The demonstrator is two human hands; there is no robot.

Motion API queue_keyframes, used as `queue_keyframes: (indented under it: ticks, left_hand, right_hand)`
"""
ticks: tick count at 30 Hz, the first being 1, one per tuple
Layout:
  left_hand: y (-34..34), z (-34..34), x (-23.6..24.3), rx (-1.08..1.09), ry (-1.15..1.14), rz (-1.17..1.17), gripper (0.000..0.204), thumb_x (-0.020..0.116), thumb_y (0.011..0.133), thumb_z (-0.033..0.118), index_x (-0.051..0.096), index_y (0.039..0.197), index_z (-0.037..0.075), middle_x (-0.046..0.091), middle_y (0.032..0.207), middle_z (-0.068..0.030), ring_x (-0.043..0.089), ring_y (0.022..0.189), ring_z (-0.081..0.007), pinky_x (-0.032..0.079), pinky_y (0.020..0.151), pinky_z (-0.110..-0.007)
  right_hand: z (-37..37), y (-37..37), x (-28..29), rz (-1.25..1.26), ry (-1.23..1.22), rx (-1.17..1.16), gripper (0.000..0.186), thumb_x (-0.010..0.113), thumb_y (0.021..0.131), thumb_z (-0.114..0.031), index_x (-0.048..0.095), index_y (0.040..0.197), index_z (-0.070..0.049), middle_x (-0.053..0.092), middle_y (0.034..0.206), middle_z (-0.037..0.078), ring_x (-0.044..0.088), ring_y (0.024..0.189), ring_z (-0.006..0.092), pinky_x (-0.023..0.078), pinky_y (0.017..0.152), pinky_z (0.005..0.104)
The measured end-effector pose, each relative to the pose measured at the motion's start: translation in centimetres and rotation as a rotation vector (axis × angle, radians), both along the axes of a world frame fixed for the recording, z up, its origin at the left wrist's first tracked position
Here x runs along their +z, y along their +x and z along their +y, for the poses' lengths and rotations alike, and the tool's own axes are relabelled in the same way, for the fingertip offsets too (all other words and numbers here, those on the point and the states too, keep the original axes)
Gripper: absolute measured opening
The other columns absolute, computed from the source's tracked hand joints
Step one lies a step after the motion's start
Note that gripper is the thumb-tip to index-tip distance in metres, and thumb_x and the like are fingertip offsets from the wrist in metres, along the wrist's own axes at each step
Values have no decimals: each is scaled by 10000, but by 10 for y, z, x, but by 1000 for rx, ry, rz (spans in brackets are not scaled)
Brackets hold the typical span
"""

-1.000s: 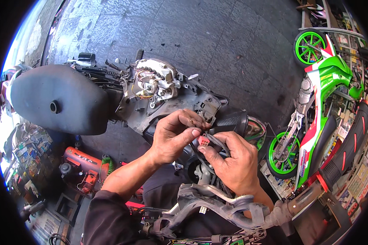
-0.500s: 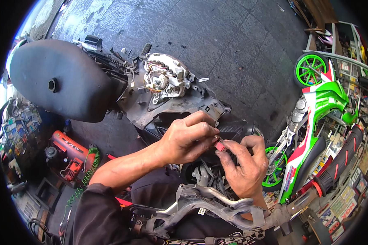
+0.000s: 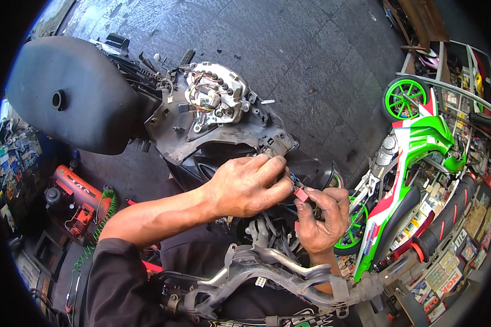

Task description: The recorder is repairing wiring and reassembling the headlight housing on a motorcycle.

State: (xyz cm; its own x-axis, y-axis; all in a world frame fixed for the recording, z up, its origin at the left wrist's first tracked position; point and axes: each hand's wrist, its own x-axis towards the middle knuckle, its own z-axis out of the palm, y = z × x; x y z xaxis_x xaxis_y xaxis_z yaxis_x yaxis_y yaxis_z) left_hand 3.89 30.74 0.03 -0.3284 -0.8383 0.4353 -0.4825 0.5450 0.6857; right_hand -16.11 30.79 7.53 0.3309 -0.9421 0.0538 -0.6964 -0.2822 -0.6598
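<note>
My right hand [image 3: 326,218] pinches a small red plastic block [image 3: 300,194], which looks like a wiring connector, between thumb and fingertips. A second bit of red [image 3: 297,225] shows beside the base of that thumb. Just left of the block, my left hand [image 3: 249,185] is closed with its fingers curled. What it holds, if anything, is hidden behind the fingers. Below both hands runs a bare metal handlebar [image 3: 245,265] of a stripped motorcycle. Beyond them lies a dark plastic fairing [image 3: 185,144] with a white instrument cluster [image 3: 217,95], its back and wires facing up.
At the far left sits a large black rounded fuel tank [image 3: 73,95]. A red air compressor [image 3: 76,191] with a green coiled hose [image 3: 108,204] stands below it. On the right are a green, white and red motorcycle [image 3: 423,136] and a handlebar grip [image 3: 439,237].
My hands have drawn slightly apart, and more of the red block shows in my right fingers. The whole view has shifted a little, moving the surroundings left.
</note>
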Motion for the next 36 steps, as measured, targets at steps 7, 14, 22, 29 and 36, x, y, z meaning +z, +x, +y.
queue_keyframes:
  ticks: [7, 14, 22, 29, 36]
  left_hand:
    - [-1, 0, -1, -18, -49, -15, 290, 680, 688, 145, 635, 936, 1, 600, 947, -143, 648, 722, -201, 547, 545, -285]
    - [0, -3, 4, -69, -10, -6, 283, 696, 702, 143, 639, 937, -4, 593, 973, -147, 648, 737, -208, 550, 549, -289]
    - [2, -5, 12, -93, -2, -78, 245, 683, 711, 159, 621, 911, 33, 573, 951, -111, 624, 733, -180, 544, 533, -274]
    - [4, -7, 14, -105, 5, -104, 212, 658, 722, 175, 608, 897, 65, 537, 904, -69, 604, 740, -153, 541, 514, -253]
    - [3, -11, 25, -139, 42, -179, 206, 668, 729, 189, 602, 879, 64, 516, 871, -64, 604, 729, -155, 543, 503, -261]
  right_hand:
    - [-5, 0, -5, -13, -78, 49, 270, 831, 776, -113, 728, 1022, -65, 575, 867, 49, 575, 652, 161, 452, 539, 302]
    - [-8, 2, 1, -11, -51, 65, 272, 821, 757, -48, 724, 1011, -59, 576, 866, 48, 601, 659, 168, 477, 527, 292]
    - [-11, 1, 3, -10, -37, 74, 261, 824, 757, -52, 722, 996, -55, 580, 861, 48, 595, 674, 174, 480, 537, 307]
    - [-11, 2, 4, -14, -11, 68, 248, 820, 765, -46, 721, 992, -53, 586, 865, 51, 599, 676, 176, 482, 543, 308]
    - [-13, 1, 4, -38, -4, 71, 247, 811, 765, -29, 718, 994, -45, 591, 869, 56, 607, 673, 174, 488, 532, 301]
